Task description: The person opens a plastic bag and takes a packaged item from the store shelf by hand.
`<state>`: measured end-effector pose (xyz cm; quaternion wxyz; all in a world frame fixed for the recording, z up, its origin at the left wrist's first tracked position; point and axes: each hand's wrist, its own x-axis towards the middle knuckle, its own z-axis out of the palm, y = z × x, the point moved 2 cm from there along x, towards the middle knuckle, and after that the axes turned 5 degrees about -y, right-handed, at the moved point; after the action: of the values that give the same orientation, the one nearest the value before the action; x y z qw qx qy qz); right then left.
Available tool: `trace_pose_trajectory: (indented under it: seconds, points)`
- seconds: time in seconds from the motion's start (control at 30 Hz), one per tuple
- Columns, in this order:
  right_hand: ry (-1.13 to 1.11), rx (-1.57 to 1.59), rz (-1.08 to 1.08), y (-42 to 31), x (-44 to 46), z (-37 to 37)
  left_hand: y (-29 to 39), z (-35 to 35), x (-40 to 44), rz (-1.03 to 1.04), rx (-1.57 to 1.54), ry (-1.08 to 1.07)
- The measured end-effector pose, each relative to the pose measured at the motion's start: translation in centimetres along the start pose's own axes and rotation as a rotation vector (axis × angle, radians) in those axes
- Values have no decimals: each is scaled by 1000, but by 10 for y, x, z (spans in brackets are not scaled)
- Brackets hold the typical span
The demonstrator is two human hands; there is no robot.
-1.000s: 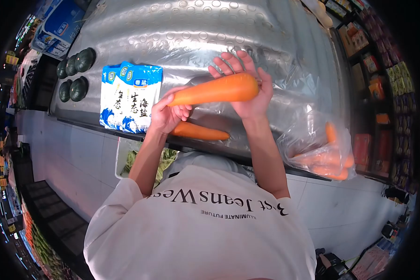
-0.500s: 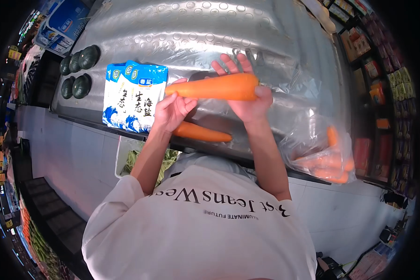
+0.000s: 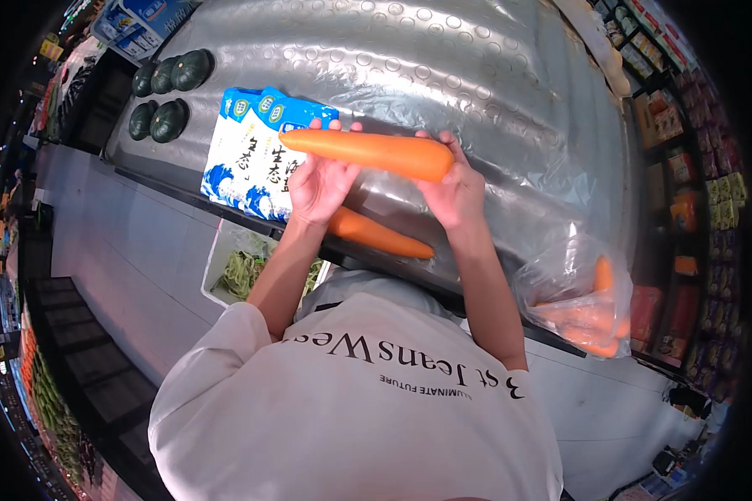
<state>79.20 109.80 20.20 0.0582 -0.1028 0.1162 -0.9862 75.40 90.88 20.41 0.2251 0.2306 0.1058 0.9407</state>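
Observation:
A large orange carrot (image 3: 372, 155) lies across both my hands above the metal counter. Its thin end rests in my left hand (image 3: 319, 188), whose fingertips show past its far side. My right hand (image 3: 455, 194) grips the thick end, thumb over the near side. A second carrot (image 3: 383, 235) lies on the counter just below, its wide end partly hidden by my left wrist. Blue-and-white salt packets (image 3: 246, 159) lie overlapping beside my left hand, which covers part of the rightmost one.
A clear plastic bag of carrots (image 3: 585, 313) sits at the counter's (image 3: 476, 92) near right edge. Several dark green squashes (image 3: 169, 121) stand at the left. Below the edge is a white bin (image 3: 215, 267) with leafy scraps (image 3: 244, 271). Stocked shelves (image 3: 689, 175) line the right.
The carrot has tilted, its thin end now higher and its thick end lower. My right hand has closed in around the thick end. The view has shifted slightly.

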Motion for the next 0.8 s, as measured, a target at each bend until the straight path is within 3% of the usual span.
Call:
trace_pose_trajectory:
  seconds: [0.27,0.43,0.57,0.7,0.8]
  points:
    - [37,173,-104,1,3,0,-3,-2,-4,-44,113,-172]
    - [17,216,-144,0,1,6,-2,-2,-3,-61,139,7]
    - [-26,-296,-264,15,-3,21,-6,2,2,-99,124,150]
    - [-131,-661,-323,25,-10,38,-9,-2,2,-137,16,133]
    - [-234,-884,-450,23,-11,39,-15,-11,-5,-380,73,432]
